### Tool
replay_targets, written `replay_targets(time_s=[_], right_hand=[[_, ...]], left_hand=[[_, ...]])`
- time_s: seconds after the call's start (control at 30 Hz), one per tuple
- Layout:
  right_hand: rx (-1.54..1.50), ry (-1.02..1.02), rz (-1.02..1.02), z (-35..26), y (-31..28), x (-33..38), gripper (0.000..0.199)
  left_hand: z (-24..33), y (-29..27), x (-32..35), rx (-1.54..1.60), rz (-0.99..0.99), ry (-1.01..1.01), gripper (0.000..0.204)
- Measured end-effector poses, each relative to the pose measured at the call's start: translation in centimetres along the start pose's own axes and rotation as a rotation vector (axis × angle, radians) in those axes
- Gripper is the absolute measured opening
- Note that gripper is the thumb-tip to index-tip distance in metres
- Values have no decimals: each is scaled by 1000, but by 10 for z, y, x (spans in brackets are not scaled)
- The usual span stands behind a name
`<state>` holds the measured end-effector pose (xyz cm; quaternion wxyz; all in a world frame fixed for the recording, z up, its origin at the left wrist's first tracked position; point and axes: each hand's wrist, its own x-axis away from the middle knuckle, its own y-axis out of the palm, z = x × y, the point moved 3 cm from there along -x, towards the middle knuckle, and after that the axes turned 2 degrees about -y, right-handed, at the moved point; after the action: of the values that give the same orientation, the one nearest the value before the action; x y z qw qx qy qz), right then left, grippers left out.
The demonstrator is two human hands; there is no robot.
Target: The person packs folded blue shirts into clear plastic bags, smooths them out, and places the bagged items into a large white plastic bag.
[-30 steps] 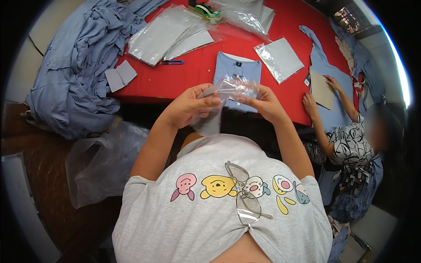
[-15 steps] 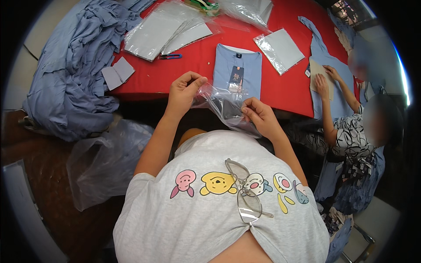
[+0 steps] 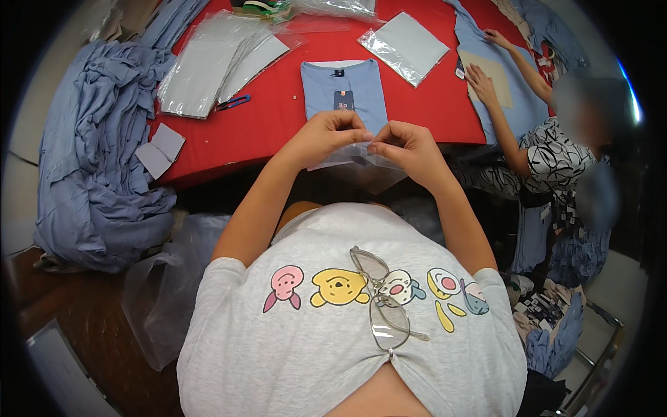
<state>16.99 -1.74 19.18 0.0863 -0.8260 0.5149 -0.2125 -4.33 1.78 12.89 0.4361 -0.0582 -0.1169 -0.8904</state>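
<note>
Between my hands, at the table's front edge, hangs a clear plastic bag (image 3: 361, 165). My left hand (image 3: 328, 137) pinches its upper edge with thumb and finger. Close beside it, my right hand (image 3: 406, 148) pinches the same edge, the fingertips of both hands almost touching. Just beyond lies a folded blue shirt (image 3: 361, 83) with a dark hang tag (image 3: 344, 101) on its front. My hands and the bag hide the shirt's near part.
Packed clear bags with pale contents (image 3: 201, 69) lie at the left, near a blue cutter (image 3: 233, 102). Another flat packet (image 3: 404, 47) lies beyond the shirt. Blue garments (image 3: 104, 139) are heaped at far left. A co-worker's hands (image 3: 481, 85) rest by a beige board (image 3: 492, 75) on blue cloth.
My hands have come together, the bag's edge drawn in between them. The view has shifted, so the table's things appear further left. The co-worker's hands have moved apart.
</note>
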Motion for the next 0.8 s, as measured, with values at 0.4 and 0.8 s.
replay_targets(time_s=[0.4, 0.8], right_hand=[[-31, -140, 349, 66, -14, 1, 12], [-368, -149, 422, 96, -45, -10, 14]], left_hand=[[-71, 3, 12, 41, 20, -203, 35], [-74, -26, 44, -41, 14, -298, 49]])
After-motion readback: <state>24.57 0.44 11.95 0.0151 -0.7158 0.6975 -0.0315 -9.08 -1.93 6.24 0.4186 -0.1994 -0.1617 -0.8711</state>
